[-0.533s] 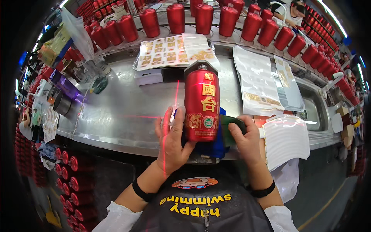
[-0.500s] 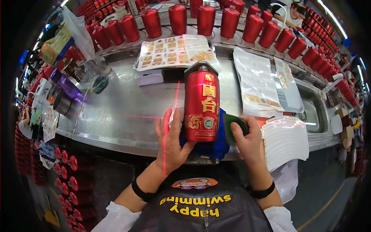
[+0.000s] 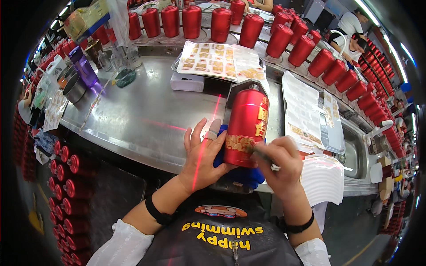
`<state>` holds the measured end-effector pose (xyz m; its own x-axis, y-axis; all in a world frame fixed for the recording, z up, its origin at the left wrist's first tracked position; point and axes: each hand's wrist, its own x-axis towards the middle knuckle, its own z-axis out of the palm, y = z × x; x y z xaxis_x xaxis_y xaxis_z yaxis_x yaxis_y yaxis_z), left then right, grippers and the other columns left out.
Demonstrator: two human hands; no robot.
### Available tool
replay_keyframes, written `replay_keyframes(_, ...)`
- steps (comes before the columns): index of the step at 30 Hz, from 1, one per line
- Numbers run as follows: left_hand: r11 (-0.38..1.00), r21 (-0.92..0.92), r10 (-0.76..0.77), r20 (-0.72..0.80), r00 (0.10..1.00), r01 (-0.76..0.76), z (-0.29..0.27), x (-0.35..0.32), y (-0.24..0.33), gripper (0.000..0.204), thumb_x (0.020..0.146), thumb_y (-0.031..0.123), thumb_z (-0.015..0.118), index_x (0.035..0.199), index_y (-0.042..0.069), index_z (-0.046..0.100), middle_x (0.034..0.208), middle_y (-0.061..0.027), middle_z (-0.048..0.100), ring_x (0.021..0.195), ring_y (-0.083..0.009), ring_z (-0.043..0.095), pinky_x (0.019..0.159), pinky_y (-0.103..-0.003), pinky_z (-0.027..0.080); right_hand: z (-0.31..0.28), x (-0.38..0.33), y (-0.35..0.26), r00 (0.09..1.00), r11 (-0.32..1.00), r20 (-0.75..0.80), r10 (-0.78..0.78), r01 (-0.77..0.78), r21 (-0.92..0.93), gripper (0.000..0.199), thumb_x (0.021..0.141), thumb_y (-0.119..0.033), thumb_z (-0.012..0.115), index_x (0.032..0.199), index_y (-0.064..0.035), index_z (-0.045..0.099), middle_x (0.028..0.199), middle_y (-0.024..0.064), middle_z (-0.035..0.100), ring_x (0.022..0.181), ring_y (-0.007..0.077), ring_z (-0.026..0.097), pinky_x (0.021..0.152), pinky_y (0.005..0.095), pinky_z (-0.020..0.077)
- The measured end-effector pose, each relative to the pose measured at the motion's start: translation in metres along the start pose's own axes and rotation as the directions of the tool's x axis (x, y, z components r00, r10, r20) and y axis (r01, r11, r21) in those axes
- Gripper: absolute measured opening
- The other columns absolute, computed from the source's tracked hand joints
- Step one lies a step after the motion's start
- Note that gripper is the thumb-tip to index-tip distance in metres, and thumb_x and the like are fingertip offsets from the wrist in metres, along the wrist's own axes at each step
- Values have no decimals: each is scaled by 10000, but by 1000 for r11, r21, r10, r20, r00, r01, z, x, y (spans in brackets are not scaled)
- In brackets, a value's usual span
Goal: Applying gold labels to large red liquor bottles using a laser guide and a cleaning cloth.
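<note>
A red bottle [image 3: 242, 128] with gold lettering and a gold ornament lies neck-away on a blue cloth support [image 3: 250, 176], in front of me. My left hand [image 3: 202, 155] is at its left side, fingers spread, the thumb against the bottle's lower end. A grey finger cover sits on one of its fingers. My right hand [image 3: 282, 162] is closed round a dark green flat scraper [image 3: 262, 154], whose edge meets the bottle's lower right beside the gold ornament. Motion blurs this hand, and its fingers hide part of the scraper.
Sheets of gold decals [image 3: 208, 60] lie beyond the bottle on a white box [image 3: 187, 82]; more sheets [image 3: 303, 111] are at right. White papers [image 3: 323, 177] sit by my right forearm, near a sink [image 3: 357, 153]. Red bottles [image 3: 220, 24] line the conveyor. A purple cup [image 3: 84, 66] stands left.
The bottle has rolled rightward, its lettering now near its right edge. My right hand has brought the scraper from beside the bottle onto its surface. The view has also shifted.
</note>
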<state>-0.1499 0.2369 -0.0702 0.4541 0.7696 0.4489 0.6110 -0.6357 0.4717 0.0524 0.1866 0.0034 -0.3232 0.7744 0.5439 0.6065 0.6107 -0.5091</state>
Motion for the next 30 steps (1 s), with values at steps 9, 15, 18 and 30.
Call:
replay_keyframes(9,999,-32,-23,-30,999,22,3,2,1,835,726,496,762,1334,-15,506,1217,-186,574,1377,-404,271,1109,-595,106,-2,-2,0,994,998,113,9,-17,64,314,667,-33,799,959,-51,684,829,97,576,752,262,592,638,357,487)
replay_keyframes(15,998,-55,-22,-95,995,17,1,4,4,890,721,530,757,1356,-28,480,1174,-172,603,1370,-396,282,1108,-598,93,0,4,-2,998,1000,67,9,-9,-8,331,666,-17,795,977,-51,685,833,87,585,743,258,591,631,351,477)
replay_keyframes(18,998,24,56,-65,996,-55,-1,6,4,879,727,514,758,1364,-19,473,1253,-191,574,1355,-392,300,1112,-593,86,-1,8,-2,997,997,-6,73,-73,-34,333,665,-20,789,978,-53,681,846,92,594,780,262,596,658,351,478)
replay_keyframes(30,995,-97,39,16,999,-37,3,9,0,1024,761,557,714,1476,-32,276,1159,-218,583,1335,-389,331,1113,-575,145,-4,-2,5,995,990,-32,89,-92,-106,227,730,-7,767,937,-13,674,796,104,594,690,235,600,601,321,467)
